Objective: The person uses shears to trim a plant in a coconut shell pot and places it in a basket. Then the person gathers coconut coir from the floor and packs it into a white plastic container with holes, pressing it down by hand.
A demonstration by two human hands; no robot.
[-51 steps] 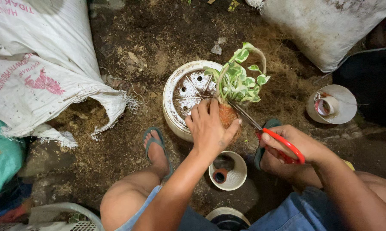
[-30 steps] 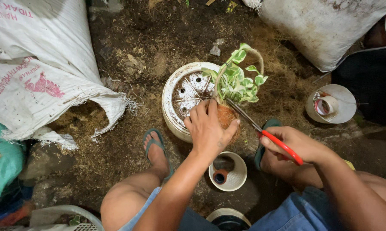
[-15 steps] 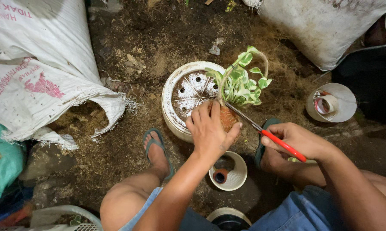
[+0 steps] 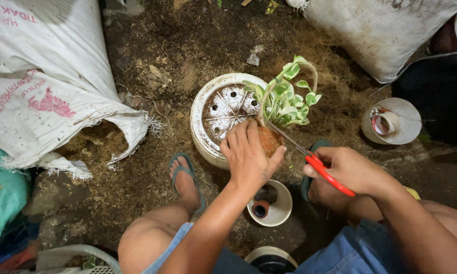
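My left hand [image 4: 247, 155] wraps over the brown root ball [image 4: 269, 139] of a small plant with green and white leaves [image 4: 287, 99], holding it above the rim of an overturned white pot [image 4: 202, 132] with drain holes. My right hand [image 4: 351, 170] grips red-handled scissors [image 4: 323, 170]. Their blades point up and left, the tips at the base of the plant's stems beside my left fingers.
A small white pot [image 4: 283, 208] stands on the soil between my sandalled feet [image 4: 185, 180]. Large white sacks lie at the left [image 4: 41, 81] and top right [image 4: 385, 30]. A white lid holding a tape roll [image 4: 390, 122] sits at the right. Loose soil and fibre cover the ground.
The scissors have swung slightly, their tips staying at the plant's base. The plant has tipped a little to the right. My left hand keeps its hold.
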